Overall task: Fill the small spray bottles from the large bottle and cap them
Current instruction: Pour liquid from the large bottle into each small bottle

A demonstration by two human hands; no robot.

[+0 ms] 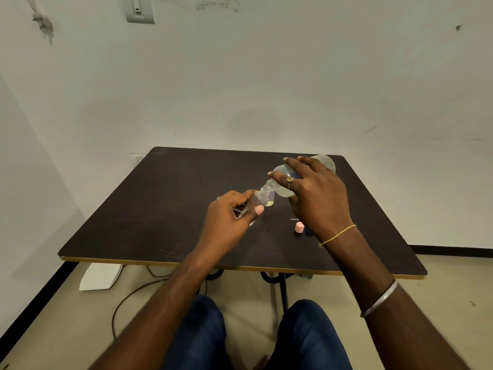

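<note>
Necks of the two bottles are meeting above the middle of the dark surface (160, 209). The small spray bottle (257, 200) is lying tilted, its open mouth pointing up and to the right against the mouth of the large bottle (324, 162), which is tipping down toward it. Both are clear. How much either is holding is hard to tell, though a pale yellowish bit of liquid is showing just below the joined mouths. The left hand (232, 213) is curling fingers and thumb round the small bottle's body. The right hand (314, 193) is gripping the large bottle from above, fingers wrapping over its shoulder. A pink cap (299, 227) is standing on the surface near the right hand, with a dark blue piece (308, 232) just beside it, mostly hidden.
</note>
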